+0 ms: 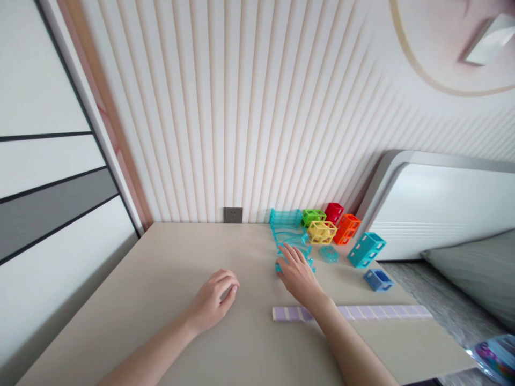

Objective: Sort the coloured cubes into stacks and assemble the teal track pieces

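Note:
My left hand (213, 301) rests low over the left-middle of the table, fingers loosely curled together with the thumb close by; I see nothing in it. My right hand (296, 272) is bent around a small translucent teal plastic piece (277, 267), with teal showing by the thumb and past the fingers. Most of that piece is hidden. Just beyond it lie several thin teal rail-like pieces (289, 236), and a flat round teal piece (329, 254) sits to the right. A long lilac strip with pale bars (382, 312) passes beneath my right forearm.
Open-sided block frames stand at the back right: green (313, 217), yellow (322, 231), red (333, 213), orange (347, 229) and teal (366, 250). A blue one (378, 280) lies near the table's right edge. Behind are a ribbed wall and socket (233, 215); a bed headboard (442, 209) stands right.

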Demonstrator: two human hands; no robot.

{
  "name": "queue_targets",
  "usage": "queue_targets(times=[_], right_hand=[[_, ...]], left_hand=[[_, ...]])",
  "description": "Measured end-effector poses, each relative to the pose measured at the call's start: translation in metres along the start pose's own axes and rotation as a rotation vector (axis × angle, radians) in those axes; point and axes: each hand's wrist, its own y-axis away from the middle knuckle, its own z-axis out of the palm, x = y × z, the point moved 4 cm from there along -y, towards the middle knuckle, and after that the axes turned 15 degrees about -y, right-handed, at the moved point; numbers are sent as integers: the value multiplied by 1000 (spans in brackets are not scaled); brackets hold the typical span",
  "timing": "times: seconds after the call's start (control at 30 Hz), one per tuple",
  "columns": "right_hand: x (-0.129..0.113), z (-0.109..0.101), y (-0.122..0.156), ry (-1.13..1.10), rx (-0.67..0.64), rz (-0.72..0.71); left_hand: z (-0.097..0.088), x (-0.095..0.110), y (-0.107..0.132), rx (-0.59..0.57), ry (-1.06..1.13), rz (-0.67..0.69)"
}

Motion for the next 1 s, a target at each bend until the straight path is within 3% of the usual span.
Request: queue_targets(times=[0.3, 0.5, 0.67, 1.0], right_hand=[[-11, 5, -9, -60, -39, -70], [-25, 10, -28, -137, -115, -148], [-35, 16, -45, -153, -124, -183], [-95, 39, -95, -270, -113, -355]], left_hand=[[1, -4, 0, 12, -27, -43], [6, -10, 2, 11, -47, -55], [5, -12, 2, 79, -93, -67], [0, -36, 3, 243, -299, -118]])
